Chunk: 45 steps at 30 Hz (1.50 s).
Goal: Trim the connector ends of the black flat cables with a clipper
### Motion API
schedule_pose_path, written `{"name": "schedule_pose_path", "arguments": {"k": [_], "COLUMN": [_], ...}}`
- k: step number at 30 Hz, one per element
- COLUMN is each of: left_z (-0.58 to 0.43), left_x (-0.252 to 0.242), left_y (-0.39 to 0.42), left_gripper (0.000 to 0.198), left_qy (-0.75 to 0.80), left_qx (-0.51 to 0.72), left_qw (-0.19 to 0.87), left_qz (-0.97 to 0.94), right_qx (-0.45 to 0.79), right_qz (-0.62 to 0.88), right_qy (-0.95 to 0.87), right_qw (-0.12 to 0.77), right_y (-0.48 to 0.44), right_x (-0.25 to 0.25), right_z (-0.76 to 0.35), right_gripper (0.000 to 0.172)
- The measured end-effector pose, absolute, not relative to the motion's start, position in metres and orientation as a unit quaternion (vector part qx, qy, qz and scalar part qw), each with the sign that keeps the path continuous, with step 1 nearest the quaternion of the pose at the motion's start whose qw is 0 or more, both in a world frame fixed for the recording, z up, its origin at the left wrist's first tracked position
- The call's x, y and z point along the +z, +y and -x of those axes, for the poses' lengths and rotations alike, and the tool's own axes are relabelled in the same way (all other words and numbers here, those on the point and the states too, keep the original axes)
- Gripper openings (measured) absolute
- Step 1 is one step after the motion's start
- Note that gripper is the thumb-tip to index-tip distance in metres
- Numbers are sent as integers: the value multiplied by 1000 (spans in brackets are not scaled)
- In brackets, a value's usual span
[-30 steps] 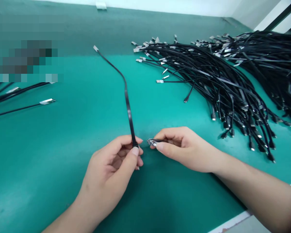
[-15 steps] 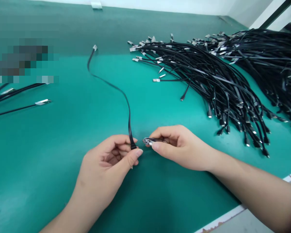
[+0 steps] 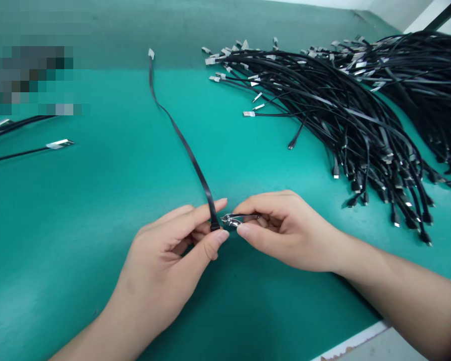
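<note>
One cable [image 3: 190,152], pinched in left grip [image 3: 165,260]

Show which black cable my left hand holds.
The lone flat black cable in the centre, its near end in your left hand; other black cables lie at left or piled at right.

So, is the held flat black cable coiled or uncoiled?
Uncoiled: the flat black cable runs loop-free from the left hand to silver plug.

Bright, diffuse light; pale glare on green tabletop [image 3: 101,195]; upper-left corner pixelated.
</note>
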<state>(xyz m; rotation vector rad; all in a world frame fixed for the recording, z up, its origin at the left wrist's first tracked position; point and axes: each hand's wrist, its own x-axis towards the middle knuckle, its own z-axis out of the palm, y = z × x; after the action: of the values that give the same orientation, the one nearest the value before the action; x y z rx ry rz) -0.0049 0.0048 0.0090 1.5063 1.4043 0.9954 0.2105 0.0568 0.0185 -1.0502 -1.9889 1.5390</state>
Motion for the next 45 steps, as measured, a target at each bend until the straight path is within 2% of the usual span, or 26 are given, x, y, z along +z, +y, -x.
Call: {"name": "schedule_pose_path", "arguments": {"k": [9,31,45], "left_z": [5,4,8], "left_x": [9,12,11], "left_y": [2,3,3], "left_gripper": [33,34,27], "left_qy": [556,534,532], "left_qx": [393,377,346], "left_qw": [371,341,322], "left_qz": [-632,-676,-702], "right_qx": [531,489,489], "right_qz": [375,352,337], "right_qy": [-733,-775,-783], "right_qw": [200,193,184], "right_y": [57,59,60], "right_x": [22,23,25], "right_z": [-210,-210,-213], "right_gripper": [19,22,24]}}
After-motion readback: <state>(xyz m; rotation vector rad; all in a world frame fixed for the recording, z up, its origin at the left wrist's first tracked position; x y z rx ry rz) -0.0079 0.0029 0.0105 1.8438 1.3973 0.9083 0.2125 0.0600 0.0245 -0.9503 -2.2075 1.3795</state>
